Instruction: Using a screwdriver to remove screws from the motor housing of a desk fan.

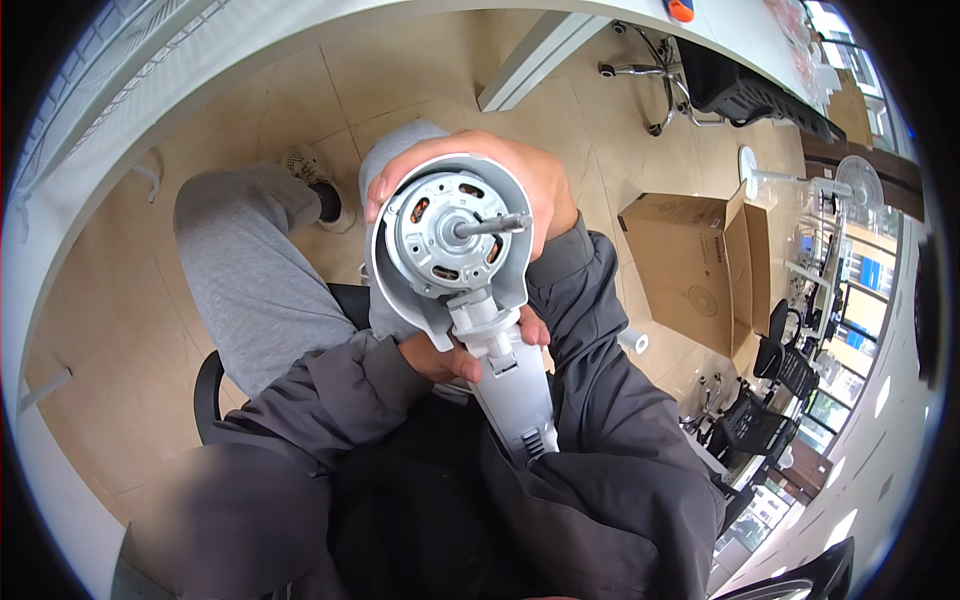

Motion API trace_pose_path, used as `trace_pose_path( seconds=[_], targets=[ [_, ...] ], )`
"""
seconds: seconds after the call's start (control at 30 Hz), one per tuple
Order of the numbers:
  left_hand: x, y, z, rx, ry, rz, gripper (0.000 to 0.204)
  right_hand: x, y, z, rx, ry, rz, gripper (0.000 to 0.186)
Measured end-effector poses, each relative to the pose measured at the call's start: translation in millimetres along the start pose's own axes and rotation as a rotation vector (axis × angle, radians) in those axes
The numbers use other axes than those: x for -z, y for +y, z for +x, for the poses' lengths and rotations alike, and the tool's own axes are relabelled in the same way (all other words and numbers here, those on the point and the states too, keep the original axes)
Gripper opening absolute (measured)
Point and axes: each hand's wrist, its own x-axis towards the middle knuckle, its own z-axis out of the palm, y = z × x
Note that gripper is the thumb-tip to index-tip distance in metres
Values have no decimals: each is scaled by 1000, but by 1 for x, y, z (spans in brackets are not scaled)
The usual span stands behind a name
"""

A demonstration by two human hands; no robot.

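In front of my chest is an electric fan's motor head, with a round silver motor [450, 235] seated in a white, open-fronted housing [405, 295]. A metal shaft [495, 226] sticks out of the motor, and copper windings show through its slots. Around the back and top of the housing my right hand [480, 150] is wrapped. Below it, my left hand [445, 362] grips the white neck joint [487, 325], with fingertips showing on both sides. From the joint a white fan column [515, 400] runs down toward my body, its lower end against my jacket.
An open cardboard box [690, 270] stands on the tiled floor to the right, near a small white roll [633, 341]. A white table edge [250, 40] curves across the far side. Office chairs [750, 425] and a white fan [858, 182] stand farther right.
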Motion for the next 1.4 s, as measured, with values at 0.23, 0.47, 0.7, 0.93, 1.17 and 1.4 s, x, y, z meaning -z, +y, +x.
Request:
trace_pose_path(
  seconds=[0.23, 0.47, 0.7, 0.93, 1.17, 1.4],
  targets=[
    [13, 3, 7, 9, 160, 11, 96, 9, 2, -14, -41, 5, -104, 119],
    [13, 9, -18, 122, 248, 137, 96, -1, 14, -26, 57, 91, -6, 126],
    [-18, 26, -48, 118, 524, 346, 81, -5, 7, -28, -10, 175, -19, 121],
    [-33, 57, -65, 61, 756, 1059, 44, -15, 6, -15, -116, 221, -125, 104],
    [-24, 49, -69, 62, 831, 1015, 75, -19, 3, -23, -119, 229, -145, 102],
    [-16, 56, -5, -462, 606, 1552, 152, -22, 4, -56, -2, 411, 118, 115]
  ],
)
